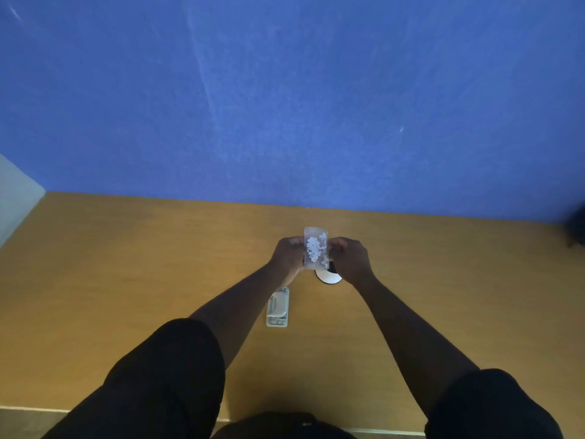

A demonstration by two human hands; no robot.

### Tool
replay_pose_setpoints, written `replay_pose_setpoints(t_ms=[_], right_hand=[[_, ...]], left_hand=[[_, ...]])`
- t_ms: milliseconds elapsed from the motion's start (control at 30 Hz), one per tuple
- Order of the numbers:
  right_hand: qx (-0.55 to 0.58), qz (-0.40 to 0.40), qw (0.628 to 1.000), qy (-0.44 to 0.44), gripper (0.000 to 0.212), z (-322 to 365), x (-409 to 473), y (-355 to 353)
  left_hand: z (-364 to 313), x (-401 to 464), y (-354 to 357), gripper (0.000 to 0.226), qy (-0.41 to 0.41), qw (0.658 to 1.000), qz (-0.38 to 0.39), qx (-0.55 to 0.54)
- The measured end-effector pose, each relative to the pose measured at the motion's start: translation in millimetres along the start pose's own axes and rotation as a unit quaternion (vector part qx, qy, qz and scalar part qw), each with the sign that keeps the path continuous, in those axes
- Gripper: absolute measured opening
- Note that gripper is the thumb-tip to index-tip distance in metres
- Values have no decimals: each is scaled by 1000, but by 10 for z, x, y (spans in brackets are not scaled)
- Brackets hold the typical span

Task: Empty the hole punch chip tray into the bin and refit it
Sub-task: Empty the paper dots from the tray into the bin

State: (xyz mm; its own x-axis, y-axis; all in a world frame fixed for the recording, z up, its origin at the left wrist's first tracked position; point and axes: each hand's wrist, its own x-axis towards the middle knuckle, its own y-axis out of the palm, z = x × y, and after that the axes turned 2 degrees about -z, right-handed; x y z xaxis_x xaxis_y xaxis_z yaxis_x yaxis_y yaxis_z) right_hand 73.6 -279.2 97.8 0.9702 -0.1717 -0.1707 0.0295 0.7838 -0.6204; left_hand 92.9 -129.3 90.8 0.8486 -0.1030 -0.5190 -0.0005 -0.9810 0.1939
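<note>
Held the clear chip tray (316, 247) up over the table (126, 280), left hand (286, 256) and right hand (349, 258) fingers closed on its sides. Full of white paper dots. Hole punch (278, 308) lay below, near a white round thing (329, 276).

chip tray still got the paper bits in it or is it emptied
Not emptied. The clear chip tray, held between left hand and right hand, shows a cluster of white paper dots inside.

A wooden desk (126, 280) meets a blue wall (285, 90).
</note>
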Motion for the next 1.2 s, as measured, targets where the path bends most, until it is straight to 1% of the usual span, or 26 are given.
replay_pose_setpoints(t_ms=[33,67,100,133,200,233,267,333,400,500,567,667,767,833,1000,1100,1200], right_hand=[[-5,-8,1000,-3,27,-9,42,-63],[-27,-18,999,-9,28,-36,94,-129],[-44,-26,999,-13,29,-57,144,-171],[-52,-34,998,-12,29,-81,186,-214],[-49,-43,998,-2,28,-136,259,-262],[-48,-47,998,5,27,-173,286,-282],[-47,-49,998,11,28,-196,299,-292],[-43,-53,998,17,29,-245,326,-307],[-38,-59,997,21,29,-284,329,-307],[-27,-67,997,19,28,-336,331,-295],[-25,-69,997,13,26,-347,324,-280],[-29,-70,997,10,26,-342,316,-259],[-36,-74,997,-1,26,-356,298,-252],[-38,-81,996,-14,26,-365,280,-245],[-41,-97,994,-44,22,-368,219,-255],[-35,-98,993,-47,20,-376,188,-265],[-25,-99,994,-48,18,-363,147,-281]], left_hand=[[-30,47,62,13,13,999,0,47],[-57,88,137,10,28,993,-2,112],[-85,116,183,16,48,981,-9,189],[-113,129,228,20,77,960,-15,270],[-164,124,319,25,147,903,-18,404],[-168,125,370,26,173,877,-16,447],[-166,129,402,26,189,860,-14,474],[-149,150,458,23,207,833,-22,513],[-125,170,492,21,217,817,-33,534],[-111,180,522,19,220,814,-47,536],[-113,190,522,25,215,816,-59,533],[-137,196,520,36,199,832,-73,512],[-147,187,508,42,207,831,-70,511],[-128,199,489,36,212,828,-66,515],[-66,214,479,19,211,842,-65,493],[-40,215,464,17,216,849,-67,478],[-39,191,449,18,233,843,-56,482]])
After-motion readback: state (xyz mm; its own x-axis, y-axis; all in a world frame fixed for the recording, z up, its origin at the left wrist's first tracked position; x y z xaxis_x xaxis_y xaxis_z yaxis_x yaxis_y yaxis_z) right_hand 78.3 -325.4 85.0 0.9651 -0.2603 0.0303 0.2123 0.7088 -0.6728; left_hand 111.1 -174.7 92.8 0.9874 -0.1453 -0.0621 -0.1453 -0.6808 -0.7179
